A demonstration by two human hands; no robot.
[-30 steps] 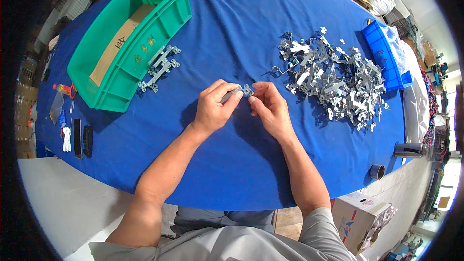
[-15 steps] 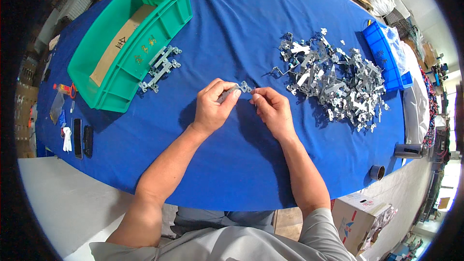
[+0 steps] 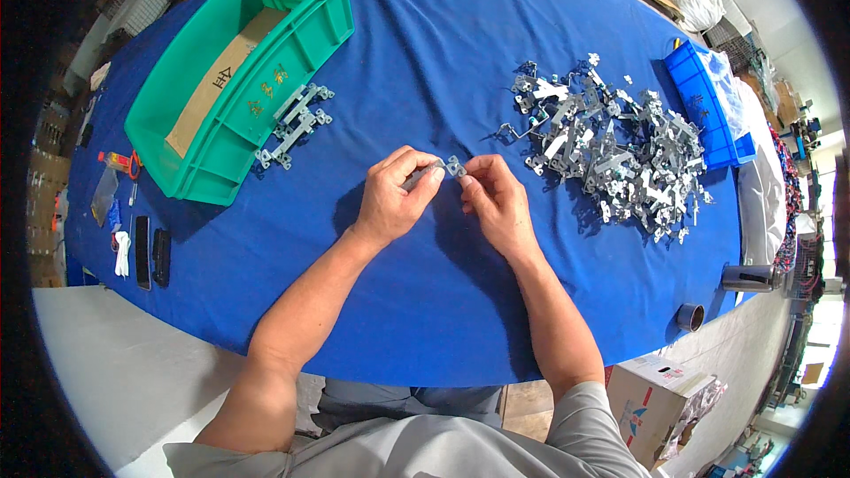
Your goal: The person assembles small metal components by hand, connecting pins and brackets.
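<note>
Over the middle of the blue cloth, my left hand (image 3: 391, 199) is closed around a small silvery metal bracket (image 3: 455, 165). The bracket's holed end sticks out to the right between the two hands; the rest is mostly hidden by my fingers. My right hand (image 3: 500, 211) is closed, thumb and fingertips pinching at that holed end. Whether the right fingertips also hold a smaller piece is too small to tell. To the right lies a big heap of similar metal brackets (image 3: 611, 155). Several more brackets (image 3: 297, 124) lie in a small group at the left.
A long green bin (image 3: 208, 159) with cardboard inside stands at the left. Beside it lie a phone (image 3: 142, 252), a black case (image 3: 161, 257) and scissors (image 3: 135, 165). Past the heap sits a blue bin (image 3: 699, 111) with clear plastic. A dark cup (image 3: 691, 316) is near the right edge.
My right hand has shifted slightly left and up, its fingertips now meeting the bracket's holed end. The left hand has stayed nearly in place.
</note>
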